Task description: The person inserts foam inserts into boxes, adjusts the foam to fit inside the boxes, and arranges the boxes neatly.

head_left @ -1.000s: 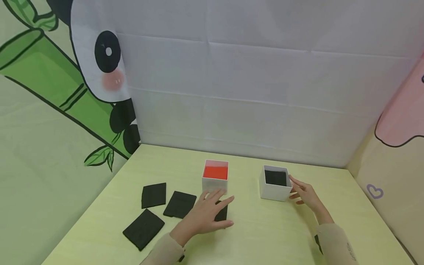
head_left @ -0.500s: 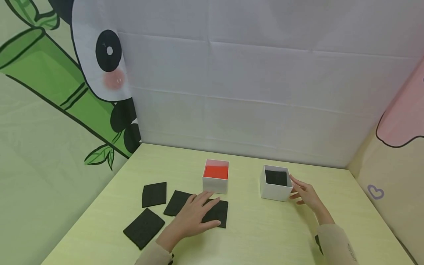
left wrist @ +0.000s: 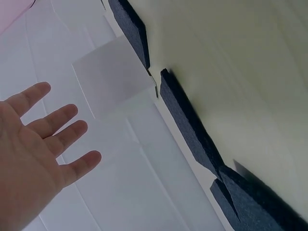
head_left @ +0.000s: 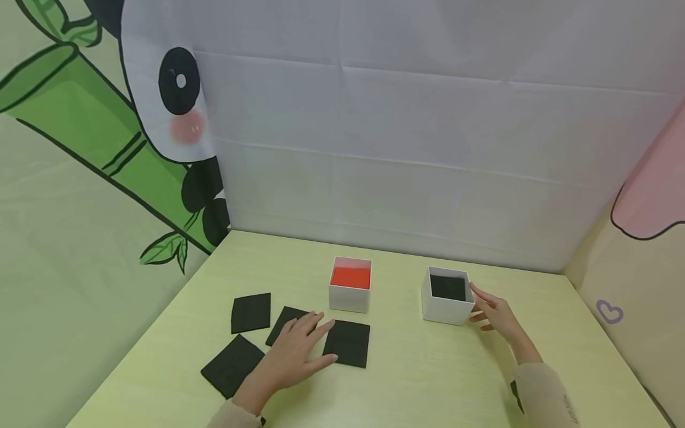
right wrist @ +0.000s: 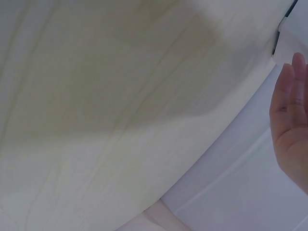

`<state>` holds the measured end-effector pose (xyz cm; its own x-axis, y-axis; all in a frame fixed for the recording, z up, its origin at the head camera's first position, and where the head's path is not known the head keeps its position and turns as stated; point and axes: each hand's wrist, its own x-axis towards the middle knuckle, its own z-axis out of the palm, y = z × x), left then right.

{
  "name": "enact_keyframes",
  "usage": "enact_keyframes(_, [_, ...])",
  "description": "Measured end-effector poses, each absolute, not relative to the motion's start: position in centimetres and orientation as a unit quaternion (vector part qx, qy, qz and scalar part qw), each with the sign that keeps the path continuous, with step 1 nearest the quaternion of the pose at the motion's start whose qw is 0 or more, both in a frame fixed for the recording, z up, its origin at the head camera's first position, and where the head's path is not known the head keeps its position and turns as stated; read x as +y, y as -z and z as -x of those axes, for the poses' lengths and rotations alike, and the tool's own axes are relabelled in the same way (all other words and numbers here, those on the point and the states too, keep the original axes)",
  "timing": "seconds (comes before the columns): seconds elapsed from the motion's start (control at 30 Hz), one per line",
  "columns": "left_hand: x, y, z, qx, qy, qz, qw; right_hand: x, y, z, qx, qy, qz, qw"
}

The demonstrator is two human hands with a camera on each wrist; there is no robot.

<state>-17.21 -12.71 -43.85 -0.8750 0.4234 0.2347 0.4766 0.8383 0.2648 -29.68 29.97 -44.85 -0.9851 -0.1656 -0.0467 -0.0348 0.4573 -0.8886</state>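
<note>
My left hand point(head_left: 289, 356) is spread above the table with nothing in it, palm and straight fingers also seen in the left wrist view. It overlaps part of one black square pad point(head_left: 282, 324). Just right of its fingers lies another black pad point(head_left: 348, 345). Two further black pads, an upper one point(head_left: 251, 313) and a lower one point(head_left: 231, 367), lie to its left. Extended fingers of my right hand point(head_left: 497, 315) are at the right side of a white open box point(head_left: 446, 310). Inside that box is a black piece point(head_left: 448, 288).
A second white open box point(head_left: 349, 300), with a red piece point(head_left: 350, 277) inside, stands behind the pads. The pale yellow table point(head_left: 396, 368) ends at a white cloth backdrop point(head_left: 396, 148), with printed cloth at both sides.
My left hand has moved left and toward me, away from the front of the red piece's box, uncovering the rightmost pad. My right hand stays at its box. The head view shifts slightly.
</note>
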Motion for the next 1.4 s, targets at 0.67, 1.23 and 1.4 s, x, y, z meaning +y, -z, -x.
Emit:
enact_keyframes(0.67, [-18.6, 44.4, 15.7, -0.973, 0.174, 0.124, 0.087, 29.9, 45.0, 29.5, 0.849, 0.52, 0.054, 0.069])
enact_keyframes(1.23, [-23.5, 45.1, 14.4, -0.976, 0.165, 0.104, 0.096, 29.8, 44.8, 29.5, 0.849, 0.521, 0.054, 0.068])
enact_keyframes(1.4, [-24.6, 45.3, 13.9, -0.98, 0.149, 0.11, 0.077, 29.8, 44.7, 29.4, 0.85, 0.52, 0.053, 0.069])
